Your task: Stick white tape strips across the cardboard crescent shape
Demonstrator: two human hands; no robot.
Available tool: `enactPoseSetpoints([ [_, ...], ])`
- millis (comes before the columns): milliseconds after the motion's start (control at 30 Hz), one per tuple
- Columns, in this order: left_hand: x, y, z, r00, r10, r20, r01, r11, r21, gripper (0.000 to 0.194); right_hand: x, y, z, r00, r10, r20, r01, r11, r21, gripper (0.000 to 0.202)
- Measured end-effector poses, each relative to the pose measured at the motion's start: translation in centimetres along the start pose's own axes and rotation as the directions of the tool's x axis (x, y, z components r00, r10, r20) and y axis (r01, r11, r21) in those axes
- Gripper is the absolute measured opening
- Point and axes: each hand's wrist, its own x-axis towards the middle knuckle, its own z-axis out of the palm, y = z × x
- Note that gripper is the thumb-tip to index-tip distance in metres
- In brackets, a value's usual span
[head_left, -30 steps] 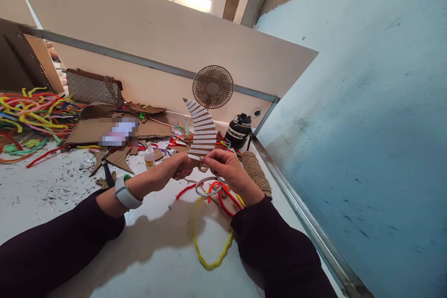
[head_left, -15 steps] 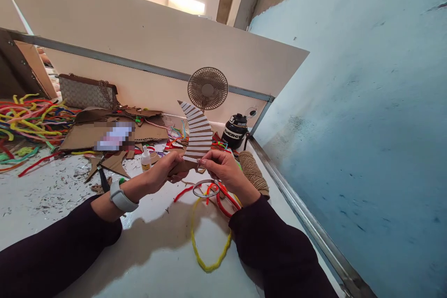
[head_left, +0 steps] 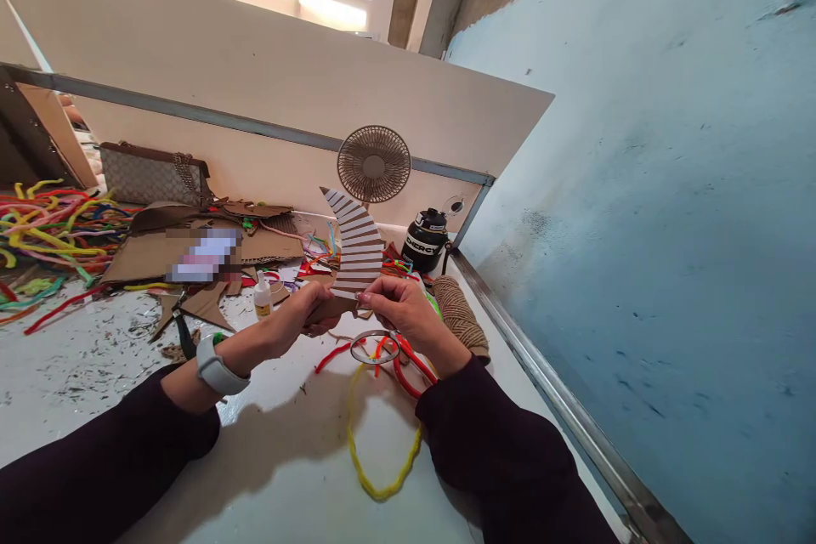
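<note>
My left hand is closed around the lower end of a curved, crescent-like piece of brown cardboard. White bands cross its face, and its pointed tip is up. At the cardboard's lower right edge, my right hand pinches with thumb and forefinger; what lies between them is too small to name. Just beneath my right hand is a thin pale ring, which looks like a narrow tape roll. Red fuzzy stems and a yellow fuzzy stem loop lie on the table below.
Twine spool, black jug and fan stand right and behind. A small white bottle, cardboard scraps, a blurred phone-like object, fuzzy stems and a handbag are at left.
The whole view has shifted slightly left. Both hands keep their hold on the cardboard's lower part, with hardly any movement between them.
</note>
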Motion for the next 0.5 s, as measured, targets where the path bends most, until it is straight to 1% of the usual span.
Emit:
enactPoseSetpoints([
  [200, 0.11, -0.11, 0.01, 1.0, -0.001, -0.024, 0.001, 1.0, 0.02, 0.021, 0.06, 0.17, -0.07, 1.0, -0.008, 0.0, 0.008, 1.0, 0.002, 0.031],
  [367, 0.28, -0.62, -0.22, 1.0, 0.011, -0.005, -0.011, 0.999, 0.032, 0.022, 0.02, 0.18, -0.12, 1.0, 0.0, 0.004, 0.0, 1.0, -0.001, 0.031],
  [500, 0.35, -0.95, -0.41, 1.0, 0.026, 0.015, -0.027, 0.999, 0.043, 0.027, 0.04, 0.18, -0.07, 1.0, 0.001, 0.005, -0.001, 1.0, 0.01, 0.03],
])
